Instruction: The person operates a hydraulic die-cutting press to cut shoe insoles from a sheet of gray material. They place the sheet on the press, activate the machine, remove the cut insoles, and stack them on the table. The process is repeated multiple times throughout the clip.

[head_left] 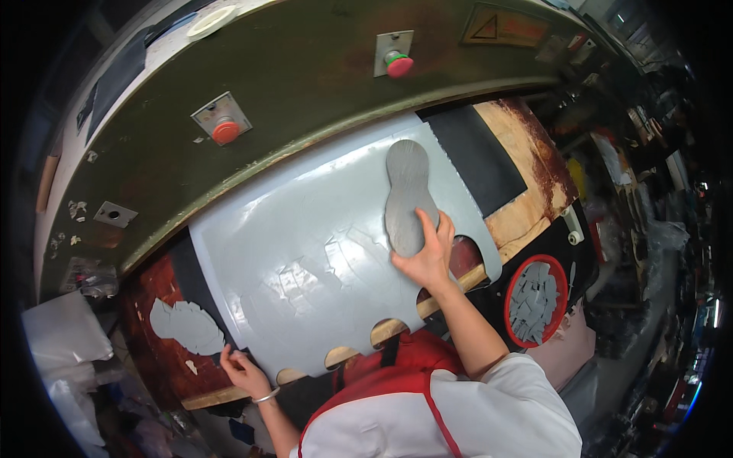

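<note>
Partly covered: grey sole-shaped piece [408,179] | right hand [429,258]: spread over it, pinch unclear | left hand [244,375]: loosely parted

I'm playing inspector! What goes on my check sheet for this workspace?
Surface: stained wooden board, partly covered.
Job's things: gray sheet with curved cutouts along its near edge; gray sole-shaped piece on it; pile of flat gray pieces at left.
Clutter: red tub of gray scraps at right.
Hands: right hand on that sole-shaped piece's lower end; left hand beside the pile, grip unclear.
Cables: nothing seen.
Surroundings: green machine panel with red push-buttons.
</note>
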A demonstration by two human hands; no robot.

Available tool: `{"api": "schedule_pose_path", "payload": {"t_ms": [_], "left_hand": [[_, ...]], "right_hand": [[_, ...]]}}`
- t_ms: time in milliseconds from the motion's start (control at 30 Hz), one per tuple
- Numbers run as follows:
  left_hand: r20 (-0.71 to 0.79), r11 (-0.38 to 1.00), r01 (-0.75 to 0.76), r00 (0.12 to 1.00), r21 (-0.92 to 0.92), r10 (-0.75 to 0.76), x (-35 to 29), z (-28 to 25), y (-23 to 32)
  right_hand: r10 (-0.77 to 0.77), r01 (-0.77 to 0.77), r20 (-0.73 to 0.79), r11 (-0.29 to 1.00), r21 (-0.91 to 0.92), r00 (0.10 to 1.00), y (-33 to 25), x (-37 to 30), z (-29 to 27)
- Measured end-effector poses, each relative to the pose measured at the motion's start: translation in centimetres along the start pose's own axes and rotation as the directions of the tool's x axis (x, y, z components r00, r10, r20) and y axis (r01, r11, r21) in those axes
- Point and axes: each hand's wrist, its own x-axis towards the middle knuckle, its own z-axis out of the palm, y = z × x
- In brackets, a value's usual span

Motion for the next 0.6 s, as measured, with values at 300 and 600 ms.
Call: {"api": "schedule_pose_path", "payload": {"t_ms": [300, 600], "left_hand": [[0.622, 0.508, -0.717, 0.132, -0.478, 0.772, -8.1, 16.5, 14.2], [0.792, 0.310, -0.749, -0.450, -0.586, 0.412, -12.2, 23.0, 18.0]], "right_hand": [[0.303, -0.364, 0.328, 0.070, 0.929, 0.895, 9.6, -0.8, -12.3], [0.337, -0.345, -0.094, 0.934, -0.088, 0.937, 19.8, -5.3, -16.4]]}}
